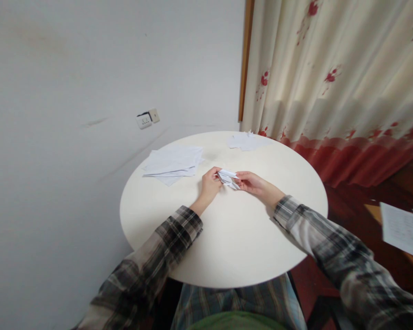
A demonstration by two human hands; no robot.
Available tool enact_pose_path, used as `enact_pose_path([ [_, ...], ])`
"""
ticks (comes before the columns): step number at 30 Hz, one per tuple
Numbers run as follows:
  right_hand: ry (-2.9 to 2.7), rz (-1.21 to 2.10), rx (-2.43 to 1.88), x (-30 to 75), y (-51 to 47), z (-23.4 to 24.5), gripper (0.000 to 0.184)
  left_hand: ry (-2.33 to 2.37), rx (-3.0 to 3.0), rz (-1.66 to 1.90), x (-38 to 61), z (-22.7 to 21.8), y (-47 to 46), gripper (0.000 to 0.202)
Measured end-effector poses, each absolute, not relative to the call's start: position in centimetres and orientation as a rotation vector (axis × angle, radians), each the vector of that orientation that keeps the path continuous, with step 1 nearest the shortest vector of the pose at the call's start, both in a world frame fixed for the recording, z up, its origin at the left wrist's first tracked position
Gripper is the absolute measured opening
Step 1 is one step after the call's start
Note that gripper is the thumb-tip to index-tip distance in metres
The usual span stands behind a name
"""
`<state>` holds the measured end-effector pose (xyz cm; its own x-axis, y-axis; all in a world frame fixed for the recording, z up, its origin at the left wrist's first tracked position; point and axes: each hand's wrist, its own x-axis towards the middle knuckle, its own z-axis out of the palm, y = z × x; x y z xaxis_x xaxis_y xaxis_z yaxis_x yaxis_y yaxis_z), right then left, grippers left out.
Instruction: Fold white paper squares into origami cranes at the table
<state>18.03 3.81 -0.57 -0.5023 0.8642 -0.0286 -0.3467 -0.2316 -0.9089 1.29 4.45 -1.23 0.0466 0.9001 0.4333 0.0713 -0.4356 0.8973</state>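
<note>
Between my two hands is a small folded piece of white paper [228, 174], with several layers and creased edges showing. My left hand [211, 183] grips its left end, fingers curled round it. At the right end my right hand [250, 182] pinches the paper between thumb and fingers. Both hands are over the middle of the round white table [234, 247]. Some fingertips are hidden behind the paper, and its exact folded shape is too small to make out.
A stack of white paper sheets [174, 160] lies at the table's back left. Smaller white paper pieces [246, 141] lie at the back right. A wall with a socket [143, 121] borders the left, a floral curtain [330, 82] the right. Printed sheets [404, 229] rest on a surface at far right.
</note>
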Motion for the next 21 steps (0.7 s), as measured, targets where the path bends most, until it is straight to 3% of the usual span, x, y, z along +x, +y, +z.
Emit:
enact_pose_path([
  [10, -1.048, 2.065, -0.651, 18.43, 4.73, -1.5, 0.014, 0.964, 1.746, 1.467, 1.37, -1.58, 4.7, 0.03],
  [17, -1.017, 2.223, -0.604, 18.62, 4.75, -1.36, 0.023, 0.861, 1.894, 1.342, 1.24, -0.97, 3.86, 0.055],
  [21, -1.03, 2.274, -0.585, 18.76, 4.7, -1.28, 0.026, 0.867, 2.023, 1.323, 1.11, -0.9, 3.85, 0.044],
])
